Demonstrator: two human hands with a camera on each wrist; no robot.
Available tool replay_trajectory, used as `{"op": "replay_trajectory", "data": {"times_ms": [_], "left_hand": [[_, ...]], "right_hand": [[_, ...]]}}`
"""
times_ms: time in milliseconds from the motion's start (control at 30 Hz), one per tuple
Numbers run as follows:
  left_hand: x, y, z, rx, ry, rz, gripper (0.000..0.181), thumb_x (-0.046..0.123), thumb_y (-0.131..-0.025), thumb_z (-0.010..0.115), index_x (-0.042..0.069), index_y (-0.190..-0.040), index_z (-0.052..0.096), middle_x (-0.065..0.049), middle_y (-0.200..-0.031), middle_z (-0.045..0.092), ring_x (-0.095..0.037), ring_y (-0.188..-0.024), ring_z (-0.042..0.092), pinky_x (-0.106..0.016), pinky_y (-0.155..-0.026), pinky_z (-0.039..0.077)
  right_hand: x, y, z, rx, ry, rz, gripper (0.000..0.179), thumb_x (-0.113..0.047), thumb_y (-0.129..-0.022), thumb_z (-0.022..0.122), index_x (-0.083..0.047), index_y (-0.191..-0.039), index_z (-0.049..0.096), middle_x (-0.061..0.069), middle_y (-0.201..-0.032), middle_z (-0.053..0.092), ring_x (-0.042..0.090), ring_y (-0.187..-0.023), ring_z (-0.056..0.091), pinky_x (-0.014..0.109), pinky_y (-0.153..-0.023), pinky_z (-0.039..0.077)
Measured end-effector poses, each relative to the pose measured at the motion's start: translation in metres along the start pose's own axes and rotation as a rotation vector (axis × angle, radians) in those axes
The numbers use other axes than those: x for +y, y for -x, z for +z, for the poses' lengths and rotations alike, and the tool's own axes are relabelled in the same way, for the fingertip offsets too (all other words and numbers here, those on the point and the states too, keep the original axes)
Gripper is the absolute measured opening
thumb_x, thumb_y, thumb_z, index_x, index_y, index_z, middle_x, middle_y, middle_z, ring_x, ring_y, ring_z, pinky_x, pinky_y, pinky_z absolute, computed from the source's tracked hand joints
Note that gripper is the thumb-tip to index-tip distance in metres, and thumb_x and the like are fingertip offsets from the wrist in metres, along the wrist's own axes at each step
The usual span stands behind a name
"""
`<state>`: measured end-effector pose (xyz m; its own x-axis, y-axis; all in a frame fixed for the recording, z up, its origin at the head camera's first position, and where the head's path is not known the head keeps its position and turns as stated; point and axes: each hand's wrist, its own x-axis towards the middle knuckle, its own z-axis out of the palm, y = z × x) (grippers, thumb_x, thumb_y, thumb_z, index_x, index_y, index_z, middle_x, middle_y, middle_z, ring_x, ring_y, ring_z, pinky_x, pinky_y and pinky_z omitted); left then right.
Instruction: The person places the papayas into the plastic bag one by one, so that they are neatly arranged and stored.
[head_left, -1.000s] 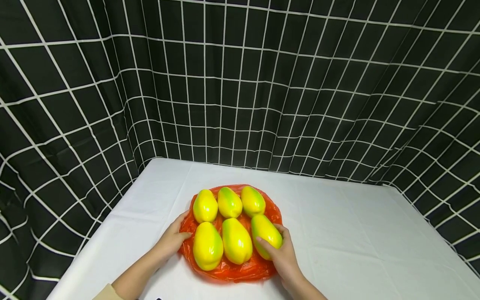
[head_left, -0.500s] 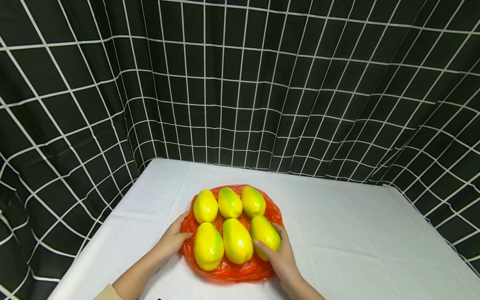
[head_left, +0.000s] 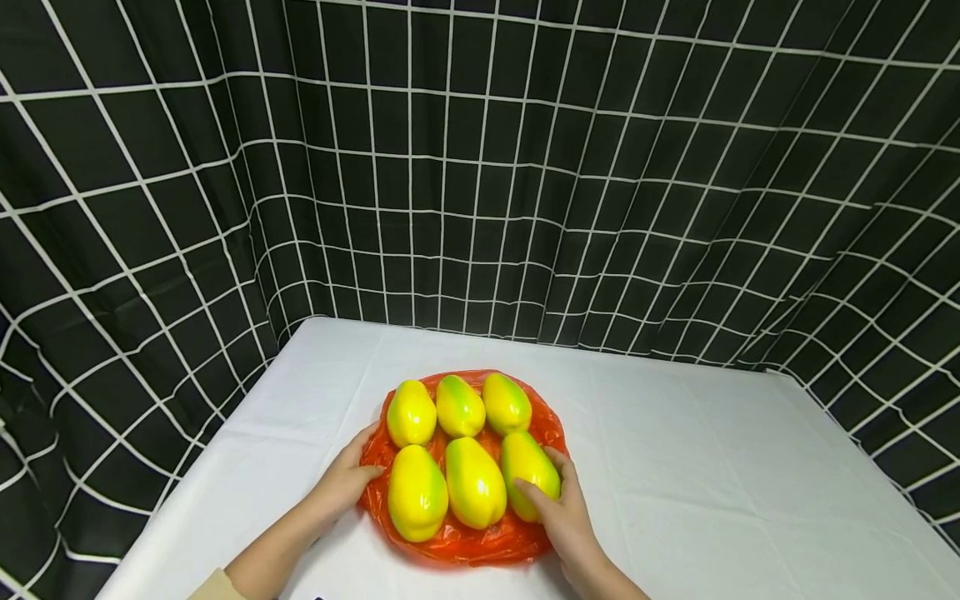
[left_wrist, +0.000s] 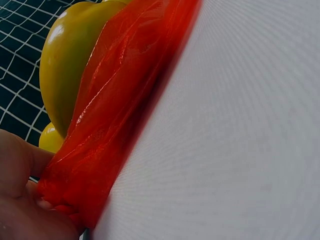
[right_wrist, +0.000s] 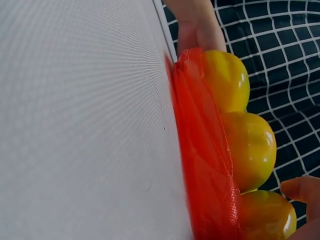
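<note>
Several glossy yellow-green papayas (head_left: 475,483) lie in two rows on a red plastic bag (head_left: 480,548), whose rim is spread low around them. My left hand (head_left: 343,482) grips the bag's left edge, its thumb on the inner side; in the left wrist view red plastic (left_wrist: 115,100) covers part of the fingers. At the front right, my right hand (head_left: 567,518) holds a papaya (head_left: 529,468), with the thumb on top and the fingers along its right side. The right wrist view shows this papaya (right_wrist: 267,216) at the lower edge, and only part of the hand.
The bag rests on a table with a white cloth (head_left: 712,467), near its front. Black curtains with a white grid (head_left: 480,167) enclose the table at the back and both sides.
The front-right papaya has shifted slightly left, toward its neighbour, with my right hand on it. My right thumb has moved a little on its skin. The left hand stays put.
</note>
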<state>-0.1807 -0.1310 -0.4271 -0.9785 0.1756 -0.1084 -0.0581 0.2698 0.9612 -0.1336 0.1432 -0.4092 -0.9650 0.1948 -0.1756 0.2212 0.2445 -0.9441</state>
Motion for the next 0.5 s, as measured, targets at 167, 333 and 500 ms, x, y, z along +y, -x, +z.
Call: {"op": "replay_trajectory", "data": {"times_ms": [167, 333, 500], "left_hand": [[0.001, -0.002, 0.002, -0.010, -0.005, 0.013, 0.065, -0.002, -0.086, 0.044, 0.004, -0.147, 0.022, -0.024, -0.150, 0.024, -0.043, -0.135, 0.029, -0.057, -0.109, 0.028], [0.002, -0.003, 0.001, -0.011, -0.012, 0.002, 0.065, -0.001, -0.087, 0.046, 0.005, -0.147, 0.022, -0.023, -0.150, 0.024, -0.042, -0.136, 0.027, -0.057, -0.110, 0.025], [0.013, -0.003, -0.006, 0.017, -0.122, 0.006, 0.070, 0.011, -0.089, 0.052, 0.004, -0.148, 0.016, -0.025, -0.154, 0.007, -0.045, -0.140, 0.011, -0.063, -0.111, 0.012]], "right_hand": [[-0.002, 0.002, -0.003, 0.009, -0.033, -0.008, 0.072, -0.026, -0.084, 0.062, -0.009, -0.142, 0.024, 0.016, -0.145, 0.030, 0.032, -0.127, 0.034, 0.053, -0.107, 0.032], [-0.009, -0.001, -0.009, 0.007, -0.073, -0.041, 0.067, -0.019, -0.086, 0.058, -0.005, -0.141, 0.023, 0.018, -0.149, 0.025, 0.035, -0.137, 0.024, 0.055, -0.113, 0.022], [-0.028, -0.011, -0.026, -0.015, 0.023, -0.119, 0.065, -0.019, -0.088, 0.058, -0.009, -0.142, 0.024, 0.019, -0.153, 0.017, 0.039, -0.142, 0.012, 0.059, -0.112, 0.015]]}}
